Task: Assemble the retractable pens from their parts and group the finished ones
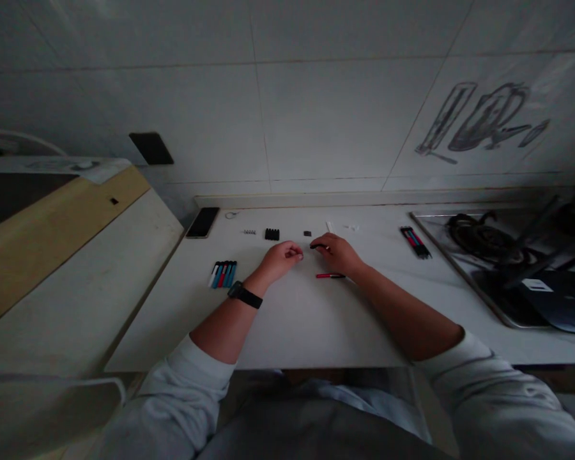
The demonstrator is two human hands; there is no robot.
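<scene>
The black piece is in my right hand, pinched between thumb and fingertips, its dark end poking out toward my left, just above the middle of the tabletop. My right hand is turned palm down, knuckles up, the wrist nearly in line with the forearm, which slants in from the lower right. My left hand faces it across a narrow gap, fingers curled and thumb drawn in to their tips; I cannot tell whether anything sits between them. That forearm slants in from the lower left, with a watch at the wrist, and both sleeves are pushed back toward the elbows.

The red pen lies just on the near side of my right hand. Past my fingers are a small dark block, a white strip and some white bits. Beyond my left hand sit a black rack and a spring. Farther left are a row of pens and a phone; well off to the right, a dark bundle lies beside the stove.
</scene>
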